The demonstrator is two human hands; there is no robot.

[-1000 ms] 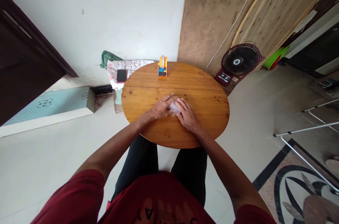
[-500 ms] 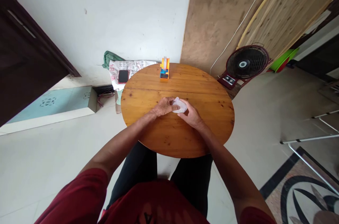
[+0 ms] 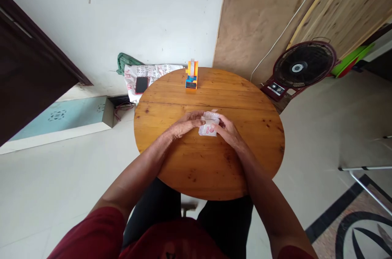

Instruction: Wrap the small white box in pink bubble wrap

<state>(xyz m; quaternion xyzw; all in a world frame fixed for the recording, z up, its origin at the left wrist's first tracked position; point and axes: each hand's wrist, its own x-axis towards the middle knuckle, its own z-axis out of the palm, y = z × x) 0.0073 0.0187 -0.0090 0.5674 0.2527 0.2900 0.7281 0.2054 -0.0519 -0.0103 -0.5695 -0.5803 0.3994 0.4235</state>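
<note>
You hold a small plastic packet (image 3: 208, 125), clear with a red print on it, between both your hands over the middle of the round wooden table (image 3: 214, 169). What is inside the packet cannot be told from here. At the far edge of the table stands a small orange and blue holder (image 3: 192, 76) with a pale piece upright in it, well apart from your hands.

Your left hand (image 3: 185, 124) pinches the left edge of the packet, with the fingers curled close together. Your right hand (image 3: 228, 131) grips the right edge in the same narrow way, thumb on top. The packet hangs between them, its lower part near the wood; whether it touches the table is not clear.

The table top is varnished, with a seam across it. Behind the table, on the pale floor, lies a printed sack (image 3: 159, 72) with a black phone (image 3: 141, 85) on it, beside a green bag (image 3: 125, 62). To the right a floor fan (image 3: 303, 67) stands before a plywood board (image 3: 254, 14) that leans on the white wall.
</note>
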